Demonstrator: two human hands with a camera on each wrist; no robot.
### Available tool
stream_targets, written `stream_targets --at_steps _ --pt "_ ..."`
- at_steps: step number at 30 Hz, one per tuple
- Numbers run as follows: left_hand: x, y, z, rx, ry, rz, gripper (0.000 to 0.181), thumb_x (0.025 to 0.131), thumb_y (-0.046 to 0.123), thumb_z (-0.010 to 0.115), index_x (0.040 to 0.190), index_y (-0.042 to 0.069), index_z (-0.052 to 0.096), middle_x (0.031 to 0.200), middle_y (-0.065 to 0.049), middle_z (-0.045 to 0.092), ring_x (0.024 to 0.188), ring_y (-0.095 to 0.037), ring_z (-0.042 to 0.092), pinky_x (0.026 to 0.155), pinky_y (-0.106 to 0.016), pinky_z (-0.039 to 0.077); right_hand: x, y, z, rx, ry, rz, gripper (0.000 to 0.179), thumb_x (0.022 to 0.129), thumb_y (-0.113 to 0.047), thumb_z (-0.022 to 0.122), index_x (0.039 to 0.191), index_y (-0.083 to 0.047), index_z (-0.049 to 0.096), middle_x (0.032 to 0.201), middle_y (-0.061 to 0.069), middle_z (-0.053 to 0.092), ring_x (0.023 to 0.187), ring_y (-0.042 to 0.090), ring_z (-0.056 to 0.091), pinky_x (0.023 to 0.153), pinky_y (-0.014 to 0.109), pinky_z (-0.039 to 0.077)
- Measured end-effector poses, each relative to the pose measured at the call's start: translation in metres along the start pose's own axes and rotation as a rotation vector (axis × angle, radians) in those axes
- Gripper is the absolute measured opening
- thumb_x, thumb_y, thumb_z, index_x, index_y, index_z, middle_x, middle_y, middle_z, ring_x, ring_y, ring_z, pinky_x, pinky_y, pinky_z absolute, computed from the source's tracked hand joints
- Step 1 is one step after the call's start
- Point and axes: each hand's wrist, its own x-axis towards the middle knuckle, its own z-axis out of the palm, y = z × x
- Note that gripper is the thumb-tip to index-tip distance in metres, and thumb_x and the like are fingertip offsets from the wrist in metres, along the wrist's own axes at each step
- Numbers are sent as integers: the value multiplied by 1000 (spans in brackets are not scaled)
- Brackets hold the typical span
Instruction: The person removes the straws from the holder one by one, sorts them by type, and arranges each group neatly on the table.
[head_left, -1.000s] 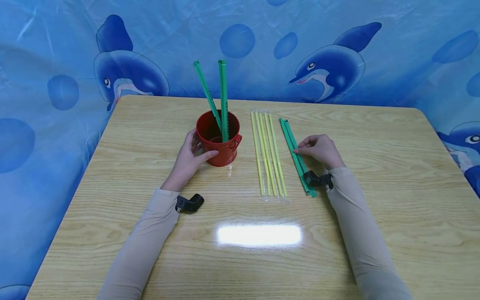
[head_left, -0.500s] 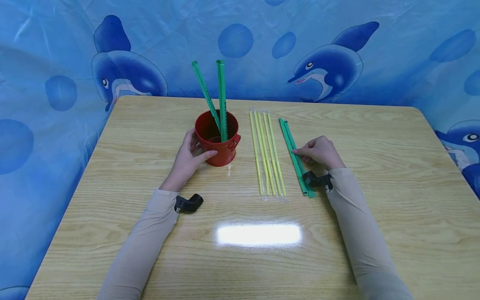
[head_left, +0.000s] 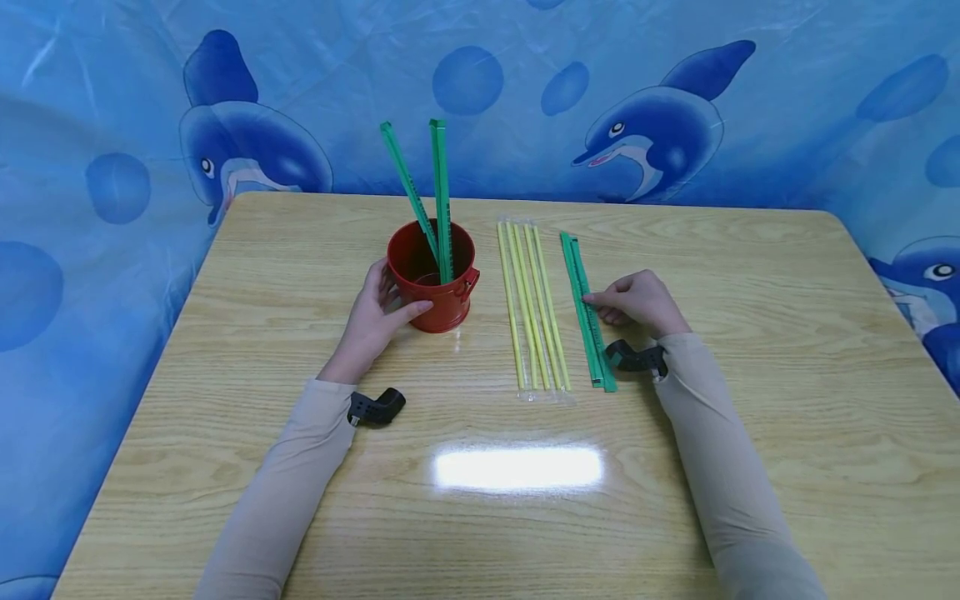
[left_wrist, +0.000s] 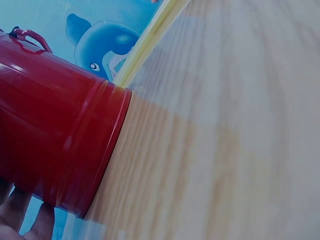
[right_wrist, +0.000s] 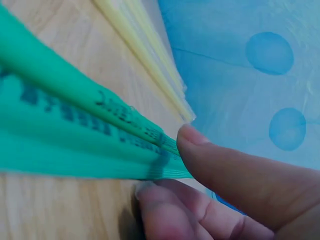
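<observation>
In the head view, a red metal bucket (head_left: 442, 304) stands left of centre, with green-wrapped straws (head_left: 442, 183) leaning upright inside it. My left hand (head_left: 375, 312) holds the bucket from its left side, thumb across the front; in the left wrist view, fingertips (left_wrist: 42, 225) touch the bucket's wall (left_wrist: 55, 130). Right of centre, green-wrapped straws (head_left: 581, 287) lie side by side on the table. My right hand (head_left: 637, 302) pinches a green-wrapped straw (right_wrist: 90, 110) between thumb and fingers; printing shows along the wrapper. Part of the lower end is hidden behind the wrist camera.
Several yellow straws in clear sleeves (head_left: 534, 308) lie in a row between the bucket and the green ones. The wooden table (head_left: 510, 542) reaches back to a blue dolphin-print sheet (head_left: 480, 150). Each wrist carries a small black camera (head_left: 377, 407).
The lower ends of the green-wrapped straws on the table have swung left, bringing them closer to the yellow row. My left hand has kept its hold on the bucket.
</observation>
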Motion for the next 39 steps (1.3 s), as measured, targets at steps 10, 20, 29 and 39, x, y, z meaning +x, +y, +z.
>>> stream_targets --at_steps 10,20,29,39 --pt "1 -2 -2 -11 -2 1 72 87 9 68 145 8 25 146 -6 36 135 -20 32 110 -36 30 3 2 -2 110 -53 -62 38 87 -25 69 105 8 65 81 1 68 70 10 63 67 23 55" --pt "1 -2 1 -16 -7 -1 74 87 9 68 146 8 24 147 -7 35 136 -21 31 110 -36 30 -8 -24 5 236 -58 -146 38 89 -23 67 113 6 61 95 3 67 86 13 65 81 28 54" --pt "3 -3 2 -10 -3 4 73 87 11 68 146 10 25 147 -6 35 135 -20 32 109 -35 32 -9 -51 17 308 -81 -226 36 91 -19 64 114 9 60 101 6 68 95 24 66 86 33 52" --pt "2 -2 -1 -15 5 -15 75 87 11 68 147 10 23 148 -5 34 136 -19 31 110 -34 31 0 -82 37 326 -77 -299 32 90 -17 66 110 8 63 100 9 66 96 33 64 85 33 53"
